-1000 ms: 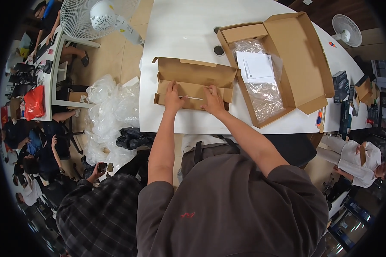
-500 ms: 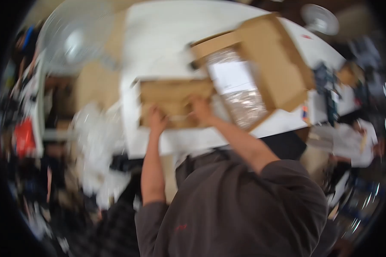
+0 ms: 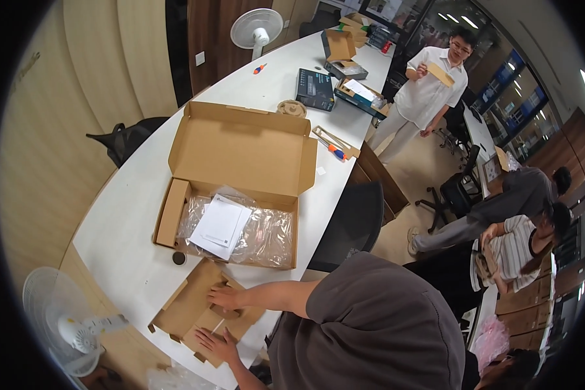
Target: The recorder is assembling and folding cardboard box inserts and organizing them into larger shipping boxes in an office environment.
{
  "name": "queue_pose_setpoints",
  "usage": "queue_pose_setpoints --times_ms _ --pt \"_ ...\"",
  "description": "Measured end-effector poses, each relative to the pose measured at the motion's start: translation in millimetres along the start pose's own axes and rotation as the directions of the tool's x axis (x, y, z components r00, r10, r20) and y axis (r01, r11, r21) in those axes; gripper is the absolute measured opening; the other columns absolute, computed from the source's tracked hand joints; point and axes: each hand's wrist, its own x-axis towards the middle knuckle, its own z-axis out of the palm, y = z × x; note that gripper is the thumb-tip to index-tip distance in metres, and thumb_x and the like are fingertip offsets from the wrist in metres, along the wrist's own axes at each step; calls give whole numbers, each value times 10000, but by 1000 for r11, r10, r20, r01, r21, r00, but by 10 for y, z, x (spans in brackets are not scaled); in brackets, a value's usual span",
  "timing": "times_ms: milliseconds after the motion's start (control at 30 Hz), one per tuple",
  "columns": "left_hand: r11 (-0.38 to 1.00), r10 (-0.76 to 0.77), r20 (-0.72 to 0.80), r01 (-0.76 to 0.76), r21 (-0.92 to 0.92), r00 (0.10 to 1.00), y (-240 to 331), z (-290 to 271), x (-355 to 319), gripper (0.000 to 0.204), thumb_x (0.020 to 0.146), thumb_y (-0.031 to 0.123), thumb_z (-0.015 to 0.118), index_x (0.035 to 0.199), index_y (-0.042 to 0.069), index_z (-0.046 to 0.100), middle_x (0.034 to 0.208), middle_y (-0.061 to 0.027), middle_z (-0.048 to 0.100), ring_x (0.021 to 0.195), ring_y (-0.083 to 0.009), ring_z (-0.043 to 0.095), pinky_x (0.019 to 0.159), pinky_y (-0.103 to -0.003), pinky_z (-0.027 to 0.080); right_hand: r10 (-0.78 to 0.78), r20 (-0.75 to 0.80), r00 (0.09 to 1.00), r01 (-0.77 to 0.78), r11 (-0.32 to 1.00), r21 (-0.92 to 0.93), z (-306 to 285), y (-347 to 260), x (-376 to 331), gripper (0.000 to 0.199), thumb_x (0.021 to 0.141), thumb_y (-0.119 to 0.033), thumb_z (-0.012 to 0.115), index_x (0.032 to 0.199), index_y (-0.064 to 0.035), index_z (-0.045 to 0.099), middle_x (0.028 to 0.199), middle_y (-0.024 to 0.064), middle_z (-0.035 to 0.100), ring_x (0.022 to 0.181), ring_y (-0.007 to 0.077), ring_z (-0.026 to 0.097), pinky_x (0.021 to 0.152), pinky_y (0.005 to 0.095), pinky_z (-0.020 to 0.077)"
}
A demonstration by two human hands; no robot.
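Observation:
A flattened brown cardboard piece (image 3: 185,302) with folds and small tabs lies on the white table in front of me. My left hand (image 3: 218,344) rests flat on its near part, fingers spread. Over a raised fold at its right side sits my right hand (image 3: 226,297), fingers stretched out against the cardboard and partly hiding it. Just beyond is a large open cardboard box (image 3: 240,146) with its lid up. Inside lie clear plastic wrapping (image 3: 271,227) and white paper sheets (image 3: 220,224). A small dark round disc (image 3: 179,258) is next to the box.
On the white table (image 3: 120,224) are a brown tape roll (image 3: 291,108), an orange-and-blue tool (image 3: 337,153) and a black box (image 3: 315,90). White fans (image 3: 257,29) stand about. A black chair (image 3: 351,227) is to the right; a person in white (image 3: 439,84) stands farther off.
The view has swung to the right, so the table now appears turned and other people show. Both hands stay at the cardboard piece; my left hand now lies flat with fingers spread.

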Motion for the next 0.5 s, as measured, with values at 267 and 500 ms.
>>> queue_pose_setpoints --times_ms 267,500 --pt "984 -102 24 97 150 995 241 -87 -24 819 956 579 379 1501 -15 233 1576 -209 206 1466 -373 168 1180 -499 129 0 71 997 -6 996 86 -209 -96 -201 949 664 -150 837 1434 -121 282 1350 146 353 1249 344 432 959 445 447" --pt "977 -97 38 88 195 995 229 -82 11 830 958 595 347 1502 -19 219 1581 -211 185 1470 -366 153 1184 -497 119 -135 -24 991 136 989 55 -143 -33 -179 866 698 -151 810 1405 -111 311 1343 161 335 1235 360 432 943 436 447"
